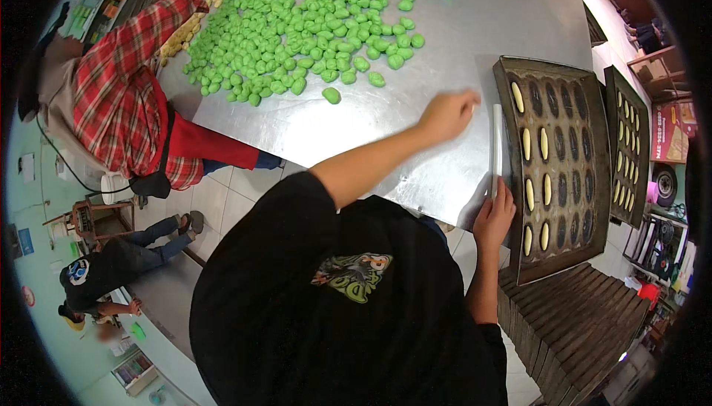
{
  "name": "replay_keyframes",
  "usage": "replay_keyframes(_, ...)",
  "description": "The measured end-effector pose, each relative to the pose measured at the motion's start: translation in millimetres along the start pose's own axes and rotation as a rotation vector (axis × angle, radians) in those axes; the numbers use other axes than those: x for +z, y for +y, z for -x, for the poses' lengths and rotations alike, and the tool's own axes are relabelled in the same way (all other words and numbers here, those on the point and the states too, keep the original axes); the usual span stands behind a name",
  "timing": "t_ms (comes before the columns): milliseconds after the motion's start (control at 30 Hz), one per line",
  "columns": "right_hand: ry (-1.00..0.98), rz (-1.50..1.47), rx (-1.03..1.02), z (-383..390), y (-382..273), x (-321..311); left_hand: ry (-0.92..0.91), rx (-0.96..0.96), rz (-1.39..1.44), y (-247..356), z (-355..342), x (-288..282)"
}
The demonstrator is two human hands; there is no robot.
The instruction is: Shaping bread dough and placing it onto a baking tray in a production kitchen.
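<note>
Head view: a person works at a metal table (482,13), both hands to the left of a tray.
Left hand (447,115): above the tabletop, blurred; the fingers look curled, but I cannot tell whether they pinch anything.
Right hand (495,217): at the near end of a pale narrow strip (497,139) beside the tray's left wall; fingers bent, grip or mere touch unclear.
Near tray (564,260): dark metal with oval hollows; seven pale sticks (527,144), dough by the look, lie in its two leftmost columns, other hollows bare.
Filling step: apparently partway through laying sticks into the hollows.
Next move: would seem to call for a stick held lightly and set lengthwise in a bare hollow.
Far tray (629,218): just right of the first, with pale sticks in its hollows.
Green lumps (297,43): heaped loose on the table, in no container.
</note>
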State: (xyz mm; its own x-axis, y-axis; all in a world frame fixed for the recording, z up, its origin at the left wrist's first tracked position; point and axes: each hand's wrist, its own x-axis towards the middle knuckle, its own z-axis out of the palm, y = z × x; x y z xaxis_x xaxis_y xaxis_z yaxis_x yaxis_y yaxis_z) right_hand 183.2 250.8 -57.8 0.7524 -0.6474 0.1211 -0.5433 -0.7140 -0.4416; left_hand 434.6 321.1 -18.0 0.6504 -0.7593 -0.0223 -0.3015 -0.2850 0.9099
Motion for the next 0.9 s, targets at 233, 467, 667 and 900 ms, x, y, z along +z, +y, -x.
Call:
replay_keyframes(233, -0.036, -0.043, 0.023, -7.1, -1.4, -3.5, 0.023, 0.371, -0.739, -32.0, 83.3, 26.6)
replay_keyframes(467, -0.055, -0.158, -0.079, -4.9, 11.1, -7.0, -0.177, 0.294, -0.650, -24.6, 89.2, 29.0)
replay_keyframes(667, -0.251, -0.331, -0.406, -27.5, -15.8, -42.6, 0.229, 0.497, -0.825, 8.8, 109.7, -10.7)
replay_keyframes(900, -0.110, 0.016, -0.503, -52.8, -23.4, -3.2, 0.151, 0.387, -0.701, -37.4, 118.0, -17.9)
